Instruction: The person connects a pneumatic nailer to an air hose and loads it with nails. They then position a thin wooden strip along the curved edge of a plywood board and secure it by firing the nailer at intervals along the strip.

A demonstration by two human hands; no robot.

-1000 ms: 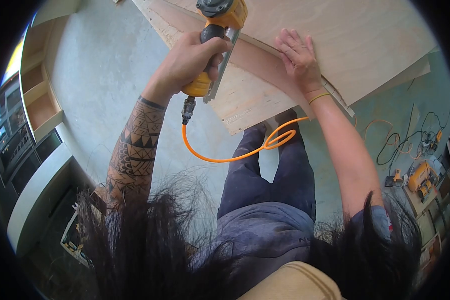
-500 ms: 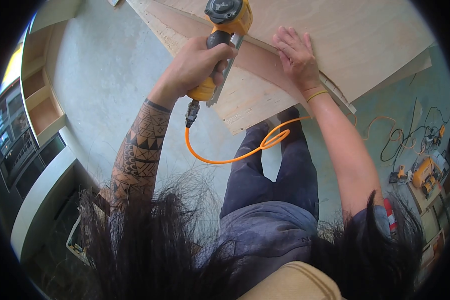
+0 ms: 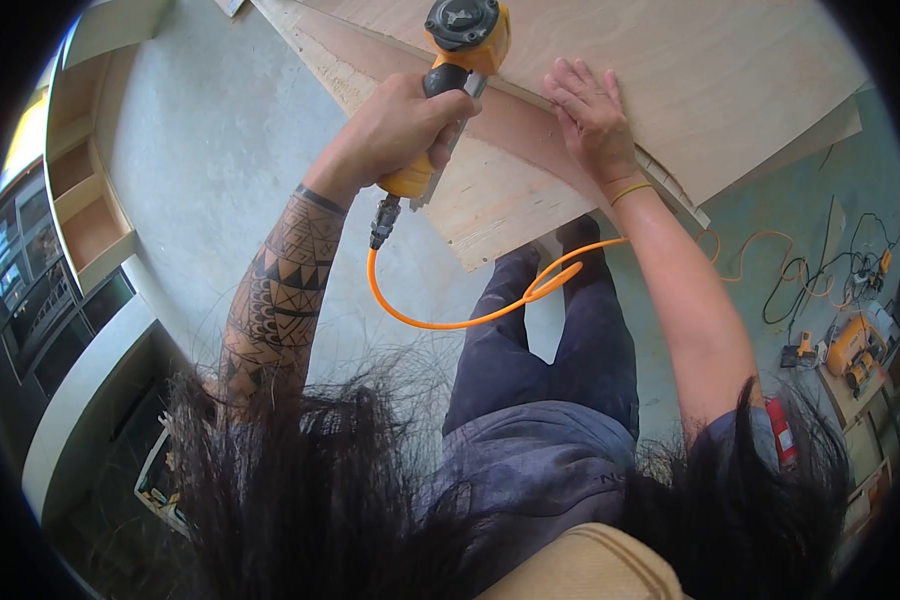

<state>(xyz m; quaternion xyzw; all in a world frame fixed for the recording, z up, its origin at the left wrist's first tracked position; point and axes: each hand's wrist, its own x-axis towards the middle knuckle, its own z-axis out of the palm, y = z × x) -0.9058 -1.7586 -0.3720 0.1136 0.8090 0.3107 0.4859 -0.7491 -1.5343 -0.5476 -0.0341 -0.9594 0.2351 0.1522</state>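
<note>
My left hand (image 3: 400,130) is wrapped round the handle of a yellow and black air nailer (image 3: 468,30). The nailer stands over the edge of the plywood, its head pointing away from me. An orange air hose (image 3: 425,324) runs from the metal coupling at its handle end and loops over toward the right. My right hand (image 3: 592,112) rests with fingers stretched out on the upper plywood sheet (image 3: 730,70), by its near edge. Below that edge lies a lower wooden panel (image 3: 510,215), partly covered by the sheet. The nailer's tip is hard to make out.
Curved wooden shelving (image 3: 90,180) stands at the left, above a pale curved edge (image 3: 80,400). At the right, cables and a yellow power tool (image 3: 850,345) lie by a small bench. My legs (image 3: 550,370) stand just below the panel on the grey floor (image 3: 220,130).
The nailer and my left hand have shifted slightly to the right, and the nailer has turned a little. My right hand stays flat on the sheet.
</note>
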